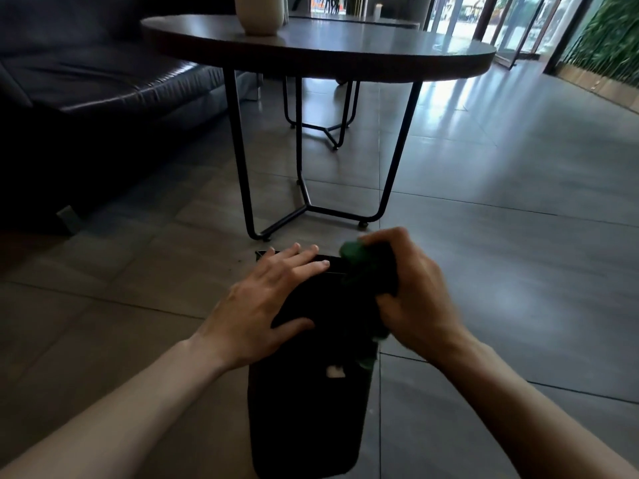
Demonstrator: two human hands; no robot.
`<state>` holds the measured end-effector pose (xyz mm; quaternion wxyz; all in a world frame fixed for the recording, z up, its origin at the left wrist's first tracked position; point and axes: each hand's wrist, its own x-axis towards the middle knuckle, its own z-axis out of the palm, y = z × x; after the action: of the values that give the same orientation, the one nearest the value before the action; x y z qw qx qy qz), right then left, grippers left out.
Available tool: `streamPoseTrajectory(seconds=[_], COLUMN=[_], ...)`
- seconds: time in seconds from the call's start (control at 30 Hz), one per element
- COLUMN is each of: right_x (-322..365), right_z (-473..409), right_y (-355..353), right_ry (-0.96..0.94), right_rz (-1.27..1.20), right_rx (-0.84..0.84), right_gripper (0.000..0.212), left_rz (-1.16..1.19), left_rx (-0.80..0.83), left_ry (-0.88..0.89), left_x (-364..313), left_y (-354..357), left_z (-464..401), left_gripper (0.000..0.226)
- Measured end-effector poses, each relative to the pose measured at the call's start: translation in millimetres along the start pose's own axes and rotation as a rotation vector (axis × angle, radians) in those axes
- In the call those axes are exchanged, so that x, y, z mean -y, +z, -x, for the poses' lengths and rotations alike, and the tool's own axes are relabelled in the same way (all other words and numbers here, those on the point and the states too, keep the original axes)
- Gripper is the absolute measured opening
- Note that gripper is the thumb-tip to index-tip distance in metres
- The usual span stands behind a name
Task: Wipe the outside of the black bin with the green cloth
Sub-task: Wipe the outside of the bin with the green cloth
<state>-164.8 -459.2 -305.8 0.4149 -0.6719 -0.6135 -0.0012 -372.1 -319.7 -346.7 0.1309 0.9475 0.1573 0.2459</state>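
Note:
The black bin (pixel 304 409) lies tipped on the tiled floor, its long side running toward me and its far end near the table legs. A small white mark shows on its upper face. My left hand (pixel 262 305) rests flat on the bin's upper left part, fingers spread over the far edge and thumb across the top. My right hand (pixel 411 295) grips the bunched green cloth (pixel 359 261) and presses it against the bin's right far corner. A tail of the cloth hangs down the bin's right side.
A round dark table (pixel 345 53) on thin black metal legs (pixel 242 150) stands just beyond the bin, with a pale vase (pixel 259 12) on it. A dark leather sofa (pixel 86 81) fills the left. Open grey tiled floor (pixel 518 202) stretches right toward glass doors.

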Motion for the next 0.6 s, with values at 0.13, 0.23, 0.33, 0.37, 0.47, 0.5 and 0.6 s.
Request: streamPoseTrajectory(seconds=[0.13,0.23,0.33,0.37,0.47,0.5,0.6], right_x=[-5.3,-2.5,-4.6,-5.6,-6.4,-6.4,-9.9], right_z=[5.7,21.8,38.9,44.8,61.5,67.7,83.5], right_y=[7.9,35.7,65.5,73.7,91.3,95.3,103.8], right_ry=[-0.164,-0.263,-0.258,-0.250,-0.237,-0.240,-0.298], right_rz=[0.007,0.035,0.080,0.101,0.134,0.138,0.207], right_rx=[-0.154,-0.072,0.030,0.056,0.115,0.143,0.234], right_gripper=[0.049,0.037,0.042,0.048,0.054,0.055,0.070], left_rz=[-0.062,-0.020,0.006,0.012,0.042,0.050,0.051], left_rx=[0.012,0.035,0.049,0.048,0.045,0.043,0.037], left_ry=[-0.051,-0.091,-0.092,-0.100,-0.163,-0.184,-0.212], left_x=[18.0,24.0,23.6,24.0,29.1,31.3,36.6], left_y=[-9.6,-15.4,-17.5,-18.0,-21.6,-22.8,-24.0], left_z=[5.7,6.7,4.5,3.9,4.9,6.5,10.4], left_gripper=[0.069,0.074,0.074,0.074,0.077,0.078,0.080])
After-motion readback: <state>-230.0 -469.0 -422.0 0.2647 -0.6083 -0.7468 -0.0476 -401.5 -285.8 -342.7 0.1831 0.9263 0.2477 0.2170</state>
